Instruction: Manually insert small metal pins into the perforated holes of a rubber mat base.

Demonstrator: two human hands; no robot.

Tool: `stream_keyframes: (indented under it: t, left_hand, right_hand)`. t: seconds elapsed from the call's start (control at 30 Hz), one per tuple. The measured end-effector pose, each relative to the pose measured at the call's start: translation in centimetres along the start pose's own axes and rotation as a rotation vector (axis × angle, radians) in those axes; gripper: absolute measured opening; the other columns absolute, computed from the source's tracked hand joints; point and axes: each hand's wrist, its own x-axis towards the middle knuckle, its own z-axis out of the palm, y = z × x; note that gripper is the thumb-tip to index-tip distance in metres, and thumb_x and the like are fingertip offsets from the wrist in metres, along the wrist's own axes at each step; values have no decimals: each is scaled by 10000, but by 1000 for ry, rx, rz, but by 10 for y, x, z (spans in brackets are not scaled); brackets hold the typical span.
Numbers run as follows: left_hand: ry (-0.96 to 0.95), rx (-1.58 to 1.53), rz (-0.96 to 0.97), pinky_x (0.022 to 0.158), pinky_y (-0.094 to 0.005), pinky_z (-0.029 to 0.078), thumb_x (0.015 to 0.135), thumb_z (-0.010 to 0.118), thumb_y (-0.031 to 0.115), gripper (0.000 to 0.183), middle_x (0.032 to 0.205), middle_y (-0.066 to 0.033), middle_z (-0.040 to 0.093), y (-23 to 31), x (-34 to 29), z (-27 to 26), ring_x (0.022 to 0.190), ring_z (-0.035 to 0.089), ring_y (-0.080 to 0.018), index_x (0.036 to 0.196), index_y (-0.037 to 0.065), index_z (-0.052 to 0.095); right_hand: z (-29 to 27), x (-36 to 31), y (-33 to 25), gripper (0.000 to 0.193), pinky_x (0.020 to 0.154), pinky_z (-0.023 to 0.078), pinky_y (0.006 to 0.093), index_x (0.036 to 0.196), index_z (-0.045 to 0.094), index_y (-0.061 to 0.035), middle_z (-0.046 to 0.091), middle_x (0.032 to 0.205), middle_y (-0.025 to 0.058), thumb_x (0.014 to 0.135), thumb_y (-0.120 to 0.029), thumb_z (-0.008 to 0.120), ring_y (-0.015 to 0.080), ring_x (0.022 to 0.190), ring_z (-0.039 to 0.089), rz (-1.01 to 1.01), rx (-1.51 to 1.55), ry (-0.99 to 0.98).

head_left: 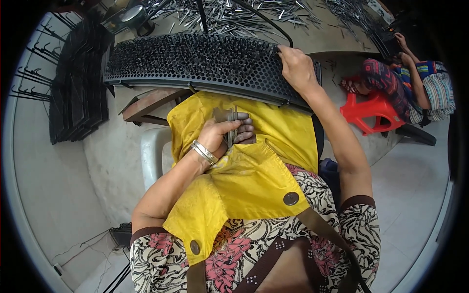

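My left hand is closed over my lap around a small bunch of thin flat metal strips, whose ends stick up past the thumb. Dark smudges cover its fingertips. A long black perforated rack lies across in front of me. Upright dark pieces fill most of its holes, while holes at the near edge and toward the right are bare. My right hand is at the rack's right part, fingers bent together with the tips down at the holes. What those fingertips pinch, if anything, is hidden.
Loose metal strips lie heaped on the table beyond the rack. Black racks stand stacked at the left, near wall hooks. A co-worker sits at the right by a red stool. A yellow apron covers my lap.
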Motion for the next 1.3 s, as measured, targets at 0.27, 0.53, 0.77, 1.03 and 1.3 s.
stream_keyframes:
  t: [0.27, 0.53, 0.77, 1.03, 1.3]
  left_hand:
    - [-43, 16, 16, 742, -341, 495, 802, 455, 7, 234, 959, -181, 540, 0, -3, 4, 840, 576, -263, 1013, -94, 465]
    - [-82, 21, 34, 764, -350, 489, 803, 482, 29, 235, 972, -176, 549, -2, -4, -2, 849, 581, -264, 1015, -72, 490]
    - [-100, 2, 50, 716, -326, 508, 801, 472, 8, 223, 905, -163, 564, 3, -3, 3, 813, 585, -253, 998, -95, 480]
    - [-120, 152, 20, 713, -326, 511, 799, 484, 18, 228, 883, -164, 568, 10, 0, 29, 804, 587, -241, 1000, -90, 485]
    - [-133, 126, -170, 711, -347, 512, 816, 475, 22, 181, 904, -179, 579, 18, 35, 82, 789, 600, -266, 969, -70, 507]
  right_hand:
    - [-5, 1, -25, 263, 650, 425, 355, 911, 569, 3, 528, 807, 140, 650, 21, 544, 292, 722, 493, -61, -104, 121]
    - [-7, -9, -28, 233, 671, 426, 366, 884, 574, 17, 537, 816, 140, 652, 19, 552, 295, 761, 507, -75, -55, 141]
    - [-36, -42, -88, 188, 572, 440, 256, 893, 569, 45, 587, 764, 117, 725, -32, 599, 180, 671, 567, 136, 696, -39]
    - [-37, -43, -85, 133, 532, 416, 164, 901, 570, 39, 568, 692, 17, 776, -8, 568, 39, 604, 513, 625, 1334, -316]
    - [-71, -43, -40, 62, 503, 410, 178, 826, 549, 31, 558, 678, 27, 774, -1, 560, 47, 562, 501, 809, 1378, -213]
